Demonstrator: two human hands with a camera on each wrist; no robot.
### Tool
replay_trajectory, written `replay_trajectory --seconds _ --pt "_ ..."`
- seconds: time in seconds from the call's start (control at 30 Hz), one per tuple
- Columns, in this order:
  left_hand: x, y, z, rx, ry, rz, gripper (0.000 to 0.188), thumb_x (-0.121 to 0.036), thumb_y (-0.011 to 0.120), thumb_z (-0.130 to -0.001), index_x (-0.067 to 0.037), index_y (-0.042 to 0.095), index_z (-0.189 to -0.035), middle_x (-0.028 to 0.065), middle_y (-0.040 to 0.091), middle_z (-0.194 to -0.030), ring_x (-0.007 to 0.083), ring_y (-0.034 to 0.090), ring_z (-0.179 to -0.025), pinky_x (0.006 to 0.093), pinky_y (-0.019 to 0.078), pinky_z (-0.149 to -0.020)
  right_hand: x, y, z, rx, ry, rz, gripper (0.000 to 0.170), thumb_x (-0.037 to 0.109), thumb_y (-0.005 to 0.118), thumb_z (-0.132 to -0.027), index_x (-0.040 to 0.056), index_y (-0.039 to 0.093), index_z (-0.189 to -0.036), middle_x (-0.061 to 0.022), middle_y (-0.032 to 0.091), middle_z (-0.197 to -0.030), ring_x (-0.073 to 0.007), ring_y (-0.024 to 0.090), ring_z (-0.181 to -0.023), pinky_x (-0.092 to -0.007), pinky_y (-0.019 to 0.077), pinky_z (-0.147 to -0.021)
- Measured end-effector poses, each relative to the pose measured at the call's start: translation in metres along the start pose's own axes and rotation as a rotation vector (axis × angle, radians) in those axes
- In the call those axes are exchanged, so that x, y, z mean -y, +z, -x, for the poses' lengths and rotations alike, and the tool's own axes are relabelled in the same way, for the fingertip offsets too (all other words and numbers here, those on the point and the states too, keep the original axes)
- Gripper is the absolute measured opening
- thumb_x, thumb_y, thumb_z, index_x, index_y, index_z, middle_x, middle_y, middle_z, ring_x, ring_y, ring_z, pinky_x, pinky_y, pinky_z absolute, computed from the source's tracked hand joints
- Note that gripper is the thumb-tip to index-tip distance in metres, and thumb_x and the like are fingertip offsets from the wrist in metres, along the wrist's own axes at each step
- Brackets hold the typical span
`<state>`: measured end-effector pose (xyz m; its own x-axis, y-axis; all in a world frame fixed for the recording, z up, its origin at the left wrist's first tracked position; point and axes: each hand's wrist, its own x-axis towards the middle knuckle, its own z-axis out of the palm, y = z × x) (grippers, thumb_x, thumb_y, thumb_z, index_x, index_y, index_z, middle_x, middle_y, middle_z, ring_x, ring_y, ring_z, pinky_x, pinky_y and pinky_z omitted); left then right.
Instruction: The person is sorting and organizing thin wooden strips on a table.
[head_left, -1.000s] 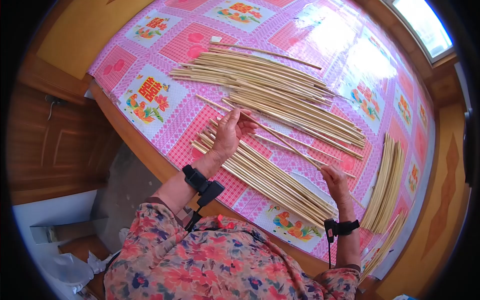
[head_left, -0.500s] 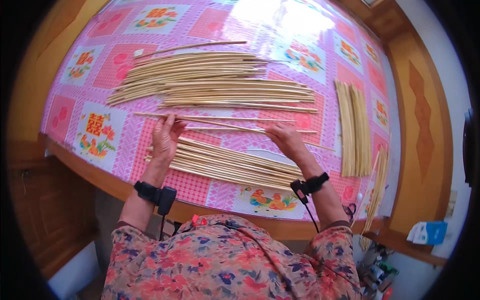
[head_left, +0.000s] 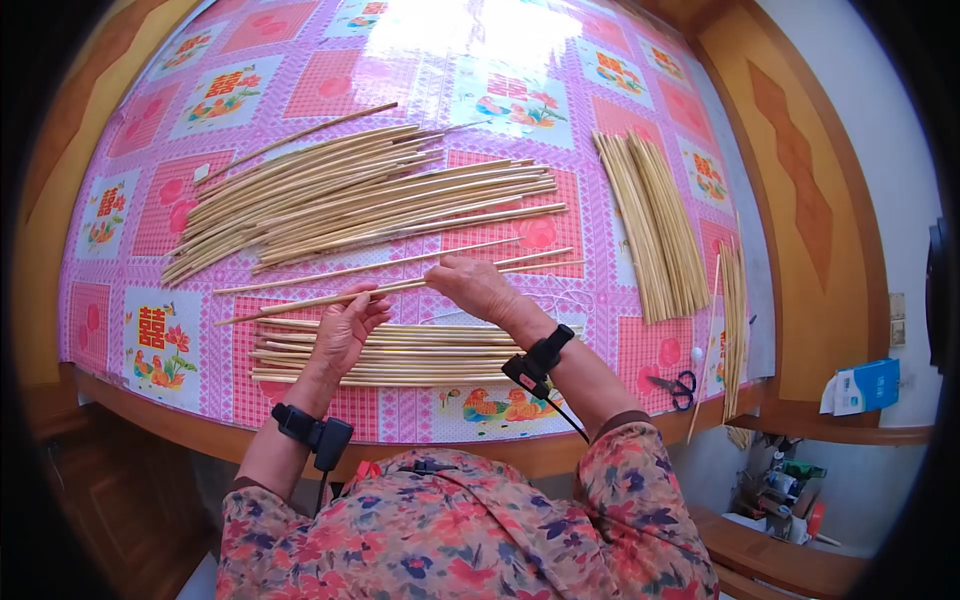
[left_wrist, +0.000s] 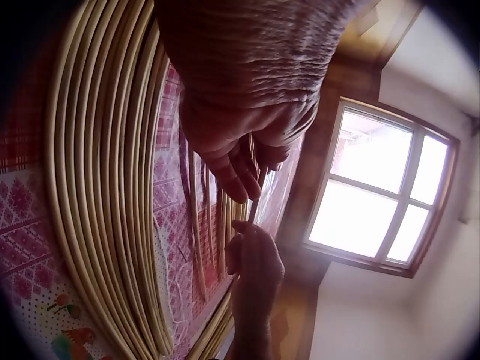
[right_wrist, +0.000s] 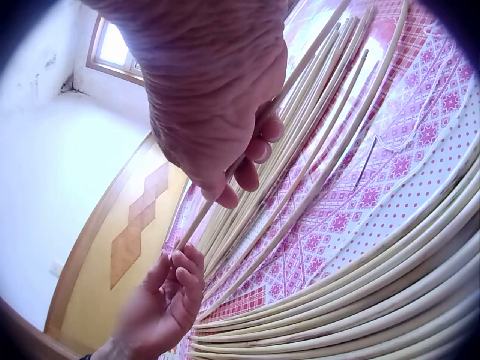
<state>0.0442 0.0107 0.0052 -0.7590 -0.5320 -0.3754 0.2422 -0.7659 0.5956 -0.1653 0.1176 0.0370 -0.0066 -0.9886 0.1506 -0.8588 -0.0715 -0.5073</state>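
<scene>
A thin pale stick (head_left: 312,303) slants above the table between the two hands. Thumb and fingertips of the left hand (head_left: 345,335) pinch it; the right hand (head_left: 480,288) grips it farther right, fingers curled round it. In the right wrist view the stick (right_wrist: 196,223) runs from the right hand (right_wrist: 225,127) down to the fingertips of the left hand (right_wrist: 166,304). Both hands, left (left_wrist: 247,142) and right (left_wrist: 255,266), are close together in the left wrist view. Just beyond them lies a loose stick (head_left: 350,270); a row of sticks (head_left: 420,355) lies nearer the body.
Overlapping piles of sticks (head_left: 300,190) cover the table's middle, on a pink patterned cloth (head_left: 335,85). Upright in view at the right are bundles (head_left: 650,230) and thinner sticks (head_left: 732,330). Dark-handled scissors (head_left: 683,390) lie by the front edge, near the table's right side.
The head view has turned, shifting the table in the picture. The right hand is now closer to the left along the stick, and the scissors have come into clear view.
</scene>
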Motion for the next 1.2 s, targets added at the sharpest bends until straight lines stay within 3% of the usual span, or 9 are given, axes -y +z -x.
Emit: replay_trajectory --seconds 0.17,0.23,0.3,0.4,0.6,0.7,1.2 --pt "0.014 0.006 -0.012 -0.007 0.028 -0.015 0.019 -0.011 0.052 -0.086 0.000 0.055 -0.100 0.0132 0.061 -0.091 0.0218 0.061 -0.085 0.0326 0.0531 -0.075 -0.010 0.000 -0.002 0.093 0.001 0.021 0.009 0.017 0.053 -0.080 0.0095 0.055 -0.084 -0.0086 0.054 -0.073 -0.0282 0.056 -0.073 -0.0379 0.0453 -0.060" --pt "0.015 0.009 -0.014 -0.029 0.039 -0.007 0.017 -0.012 0.052 -0.086 0.000 0.056 -0.098 0.0136 0.061 -0.090 0.0227 0.062 -0.086 0.0326 0.0537 -0.074 -0.014 -0.004 -0.003 0.047 -0.002 -0.062 0.011 0.019 0.053 -0.082 0.0100 0.057 -0.087 -0.0097 0.056 -0.078 -0.0289 0.056 -0.076 -0.0383 0.0458 -0.063" --pt "0.019 0.005 -0.018 -0.040 0.041 0.027 0.017 -0.012 0.052 -0.086 0.000 0.056 -0.096 0.0137 0.061 -0.090 0.0228 0.061 -0.086 0.0321 0.0536 -0.074 -0.030 -0.006 -0.005 0.074 0.079 -0.103 0.014 0.020 0.053 -0.082 0.0097 0.059 -0.089 -0.0112 0.058 -0.083 -0.0298 0.057 -0.078 -0.0390 0.0459 -0.066" --pt "0.022 -0.002 -0.023 -0.080 0.053 0.038 0.016 -0.012 0.051 -0.087 0.000 0.056 -0.095 0.0141 0.061 -0.091 0.0226 0.061 -0.086 0.0321 0.0537 -0.074 -0.053 -0.012 -0.011 -0.063 0.230 0.043 0.012 0.013 0.055 -0.078 0.0083 0.059 -0.088 -0.0124 0.058 -0.084 -0.0299 0.056 -0.081 -0.0387 0.0456 -0.070" --pt "0.024 -0.004 -0.022 -0.131 0.058 0.049 0.017 -0.012 0.051 -0.087 0.002 0.055 -0.096 0.0145 0.060 -0.090 0.0225 0.061 -0.085 0.0322 0.0538 -0.073 -0.098 -0.004 -0.017 -0.073 0.192 0.321 0.015 0.006 0.052 -0.072 0.0090 0.059 -0.085 -0.0095 0.056 -0.083 -0.0274 0.054 -0.085 -0.0373 0.0441 -0.074" --pt "0.031 -0.004 -0.024 -0.165 0.050 0.039 0.016 -0.011 0.051 -0.086 0.002 0.053 -0.096 0.0141 0.060 -0.090 0.0226 0.062 -0.085 0.0321 0.0539 -0.073 -0.098 0.003 -0.023 -0.055 0.148 0.395 0.012 0.008 0.051 -0.074 0.0103 0.058 -0.083 -0.0083 0.056 -0.082 -0.0259 0.054 -0.083 -0.0382 0.0437 -0.071" --pt "0.032 -0.008 -0.028 -0.174 0.010 0.055 0.019 -0.012 0.050 -0.087 0.004 0.051 -0.097 0.0137 0.058 -0.089 0.0222 0.062 -0.081 0.0301 0.0547 -0.068 -0.090 0.008 -0.042 0.082 0.148 0.442 0.009 0.015 0.054 -0.073 0.0113 0.060 -0.078 -0.0075 0.057 -0.079 -0.0257 0.055 -0.081 -0.0387 0.0427 -0.071"
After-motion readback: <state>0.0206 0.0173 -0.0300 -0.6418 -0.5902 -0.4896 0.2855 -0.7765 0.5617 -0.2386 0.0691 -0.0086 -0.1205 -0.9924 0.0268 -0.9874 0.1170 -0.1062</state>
